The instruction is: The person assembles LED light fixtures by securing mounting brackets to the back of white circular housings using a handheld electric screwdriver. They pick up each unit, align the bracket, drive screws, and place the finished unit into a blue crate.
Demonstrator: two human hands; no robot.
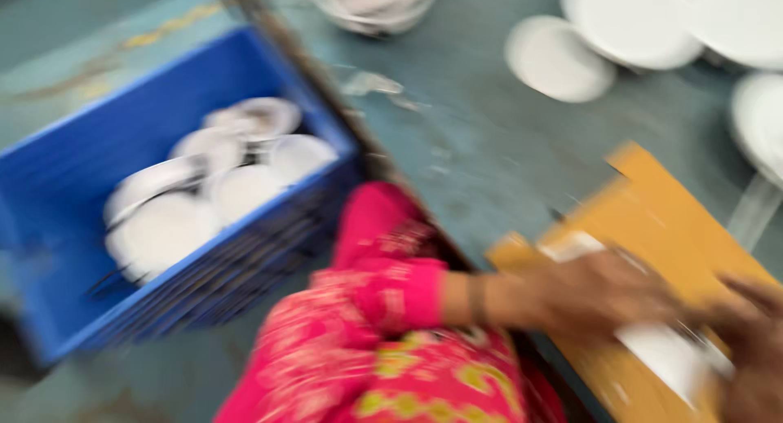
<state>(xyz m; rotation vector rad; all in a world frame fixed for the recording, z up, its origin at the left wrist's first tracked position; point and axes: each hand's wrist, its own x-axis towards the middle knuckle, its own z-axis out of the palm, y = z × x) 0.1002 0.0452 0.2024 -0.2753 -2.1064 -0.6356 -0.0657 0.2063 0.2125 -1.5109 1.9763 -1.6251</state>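
My left hand [599,296] lies over a white plate [665,354] on the yellow board [652,219], fingers curled down onto its upper edge; through the blur I cannot tell how firmly they close on it. My right hand [754,349] comes in at the board's near right corner, touching the same plate's far side; how far its fingers are spread I cannot tell either. The plate sits tilted across the near end of the board, and I judge it could slide off that end if either hand lets go; a careless knock of china on the board could chip it. My pink sleeve [391,288] hangs just left of the board and might drag across its edge. Beyond the board the grey-green table [473,137] is worn and scuffed; more white plates [563,60] rest on it farther off, some stacked. Left of the board, below the table's edge, a blue crate [73,178] holds more plates on a pale floor [98,64].
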